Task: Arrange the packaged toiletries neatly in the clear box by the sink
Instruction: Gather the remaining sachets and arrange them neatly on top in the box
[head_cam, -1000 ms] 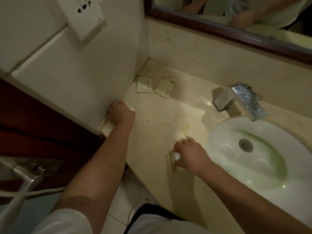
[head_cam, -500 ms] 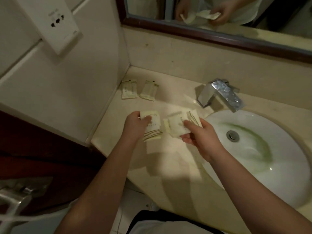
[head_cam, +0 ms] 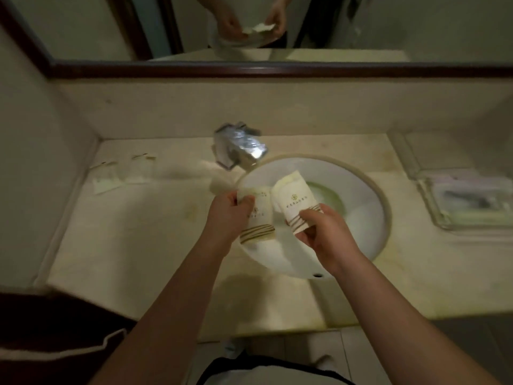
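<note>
In left grip, fingers curled round and thumb across the face: cream packet, brown stripes at near end. In right grip, pinched between thumb and fingers at its striped near end: second packet, tilted, logo up. Both held side by side over left half of sink; edges overlapping in view, contact not clear. Just beyond, at far rim: metal tap. Flat on bench, far left by wall: third packet and fourth packet, blurred. On bench at right, well apart from both grips: clear box, contents smeared, not identifiable. Along far wall: mirror, packets reflected.
</note>
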The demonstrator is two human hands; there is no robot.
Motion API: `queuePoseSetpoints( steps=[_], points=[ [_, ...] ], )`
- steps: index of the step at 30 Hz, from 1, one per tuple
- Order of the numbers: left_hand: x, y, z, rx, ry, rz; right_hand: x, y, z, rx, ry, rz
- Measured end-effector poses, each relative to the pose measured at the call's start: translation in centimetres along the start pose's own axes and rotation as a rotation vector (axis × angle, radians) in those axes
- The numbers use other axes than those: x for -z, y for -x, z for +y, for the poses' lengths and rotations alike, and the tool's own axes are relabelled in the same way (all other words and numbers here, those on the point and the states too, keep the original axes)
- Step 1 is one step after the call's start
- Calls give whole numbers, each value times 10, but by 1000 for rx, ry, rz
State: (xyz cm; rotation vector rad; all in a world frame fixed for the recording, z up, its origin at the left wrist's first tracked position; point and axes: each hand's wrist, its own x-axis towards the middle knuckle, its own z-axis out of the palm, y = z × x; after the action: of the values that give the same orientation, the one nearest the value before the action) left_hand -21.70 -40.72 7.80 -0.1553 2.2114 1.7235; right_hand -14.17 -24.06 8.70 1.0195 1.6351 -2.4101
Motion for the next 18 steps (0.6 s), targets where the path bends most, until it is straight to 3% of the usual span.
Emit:
queuePoseSetpoints(
  steps=[6, 11, 18],
  points=[
    [-129, 46, 22, -16, -33, -136, 134, 30, -13, 100, -24, 29],
    [-225, 80, 41, 5, -48, -202, 234, 48, -33, 74, -42, 96],
    [-311, 77, 54, 138, -39, -277, 317, 32, -63, 48, -65, 163]
  ],
)
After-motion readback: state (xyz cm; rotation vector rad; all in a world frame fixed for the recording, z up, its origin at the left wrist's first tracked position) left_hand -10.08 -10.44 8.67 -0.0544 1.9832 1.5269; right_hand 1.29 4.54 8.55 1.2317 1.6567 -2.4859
